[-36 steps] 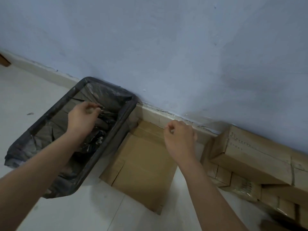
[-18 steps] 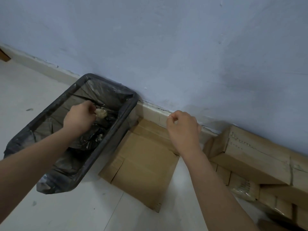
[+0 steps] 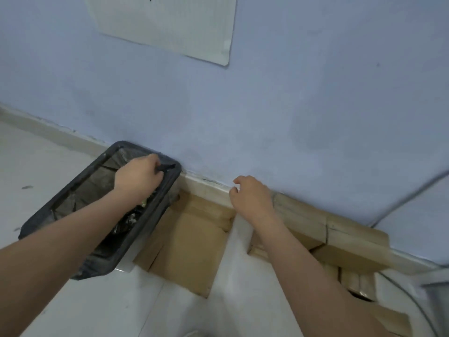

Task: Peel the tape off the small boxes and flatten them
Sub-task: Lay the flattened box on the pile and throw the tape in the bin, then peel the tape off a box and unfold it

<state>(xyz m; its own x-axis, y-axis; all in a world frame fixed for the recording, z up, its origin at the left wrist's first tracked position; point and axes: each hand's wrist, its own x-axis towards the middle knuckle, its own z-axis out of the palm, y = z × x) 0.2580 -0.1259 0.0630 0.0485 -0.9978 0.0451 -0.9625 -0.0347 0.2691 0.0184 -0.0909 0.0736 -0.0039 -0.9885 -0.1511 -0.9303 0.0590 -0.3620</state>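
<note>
While the left hand (image 3: 138,175) curls over the bin's (image 3: 136,237) far rim, the right hand (image 3: 252,198) hovers loose-fingered, holding nothing, above flattened cardboard (image 3: 189,249) at the skirting.

A pale blue wall (image 3: 267,105) bearing a paper sheet (image 3: 170,23) meets a white tiled floor (image 3: 31,166).

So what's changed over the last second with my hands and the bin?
The pale wad of tape your left hand held over the bin half a second ago is no longer visible; that hand now sits at the bin's far rim, fingers curled, though whether it grips the liner is unclear. The right hand stayed beside the skirting, fingers loosely curled, empty. The flattened cardboard and stacked boxes haven't moved; the view tilted up.
</note>
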